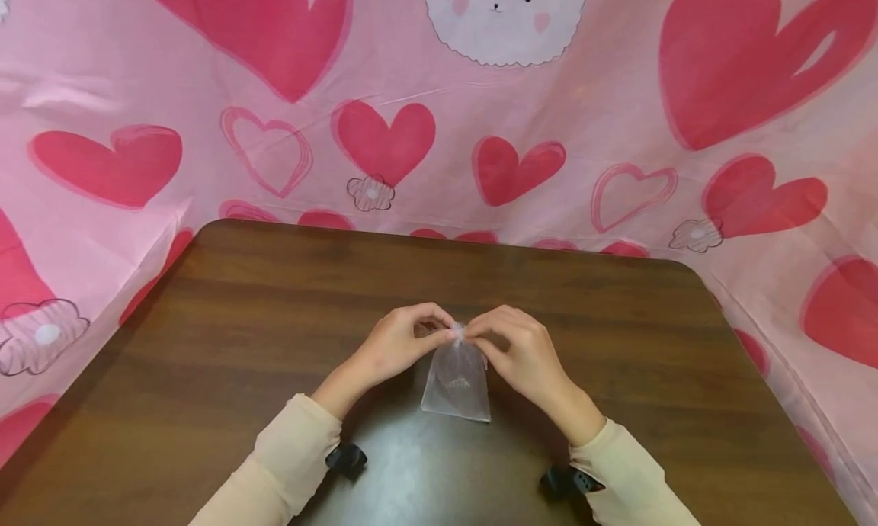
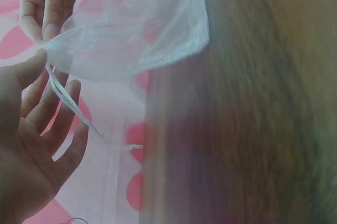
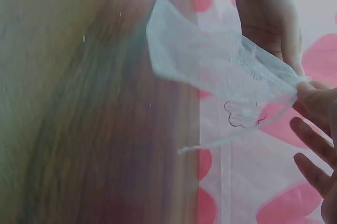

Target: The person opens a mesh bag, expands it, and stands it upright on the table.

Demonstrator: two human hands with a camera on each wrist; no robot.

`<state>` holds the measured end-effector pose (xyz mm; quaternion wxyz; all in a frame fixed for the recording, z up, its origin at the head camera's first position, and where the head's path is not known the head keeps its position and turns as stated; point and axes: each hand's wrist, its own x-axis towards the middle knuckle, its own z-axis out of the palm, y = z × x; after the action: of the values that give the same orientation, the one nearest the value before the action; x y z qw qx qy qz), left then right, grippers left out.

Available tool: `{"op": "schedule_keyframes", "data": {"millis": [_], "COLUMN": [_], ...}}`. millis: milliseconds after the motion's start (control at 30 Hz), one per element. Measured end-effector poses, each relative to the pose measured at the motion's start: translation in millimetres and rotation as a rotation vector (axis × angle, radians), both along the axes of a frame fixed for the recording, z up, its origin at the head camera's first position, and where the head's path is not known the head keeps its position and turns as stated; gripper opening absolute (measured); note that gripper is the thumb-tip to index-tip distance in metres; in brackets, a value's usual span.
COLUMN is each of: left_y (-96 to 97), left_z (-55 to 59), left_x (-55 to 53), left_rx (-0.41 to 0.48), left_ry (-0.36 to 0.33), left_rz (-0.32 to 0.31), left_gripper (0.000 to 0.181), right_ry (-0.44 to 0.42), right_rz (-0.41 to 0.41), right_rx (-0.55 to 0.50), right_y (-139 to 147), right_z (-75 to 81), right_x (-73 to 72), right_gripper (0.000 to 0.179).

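A small sheer white drawstring pouch point(image 1: 456, 389) hangs above the table, its neck gathered tight between both hands. My left hand point(image 1: 405, 341) pinches the gathered neck from the left with thumb and index finger. From the other side my right hand point(image 1: 519, 351) pinches the same neck between thumb and fingers. In the left wrist view a white drawstring point(image 2: 73, 105) trails down past the left palm, ending in a knot. Another drawstring end point(image 3: 226, 142) dangles by the right hand in the right wrist view. The pouch looks see-through; I cannot tell whether anything lies inside.
A dark brown wooden table point(image 1: 240, 320) with rounded far corners lies beneath the hands. Behind it and at both sides hangs a pink cloth point(image 1: 425, 68) printed with red hearts. Black wrist devices point(image 1: 346, 461) sit at both cuffs.
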<state>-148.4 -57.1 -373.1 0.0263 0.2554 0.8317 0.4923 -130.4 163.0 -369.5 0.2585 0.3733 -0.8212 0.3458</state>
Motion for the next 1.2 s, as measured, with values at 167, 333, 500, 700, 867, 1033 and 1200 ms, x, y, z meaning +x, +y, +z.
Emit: {"op": "schedule_keyframes", "data": {"millis": [167,333,500,700,867,1033,1200], "left_y": [2.7,3.7,5.6,7.8,8.0,8.0,9.8], "left_z": [4.4,3.8,3.0,4.1,6.1,5.1,1.8], "left_x": [2.2,7.8,13.6,15.7,16.0,17.6,21.7], "left_rx": [0.109,0.179,0.225,0.279,0.311,0.313,0.295], "left_ry": [0.002,0.031,0.066,0.122,0.148,0.162,0.151], "left_rz": [0.013,0.012,0.017,0.046,0.079,0.126,0.152], "left_gripper": [0.013,0.009,0.008,0.008,0.008,0.007,0.007], "right_ry": [0.008,0.002,-0.038,-0.082,-0.113,-0.168,-0.251], "right_rz": [0.041,0.097,0.100,0.028,-0.004,-0.040,-0.065], "right_rx": [-0.111,-0.208,-0.280,-0.337,-0.364,-0.359,-0.356], "right_y": [-1.8,-5.2,-7.3,-7.3,-8.3,-11.5,-13.2], "right_z": [5.6,5.7,3.4,3.0,1.9,-0.7,-2.3], "right_x": [2.5,4.8,8.6,11.6,13.8,15.7,19.2], "right_gripper": [0.026,0.027,0.030,0.033,0.030,0.028,0.022]}}
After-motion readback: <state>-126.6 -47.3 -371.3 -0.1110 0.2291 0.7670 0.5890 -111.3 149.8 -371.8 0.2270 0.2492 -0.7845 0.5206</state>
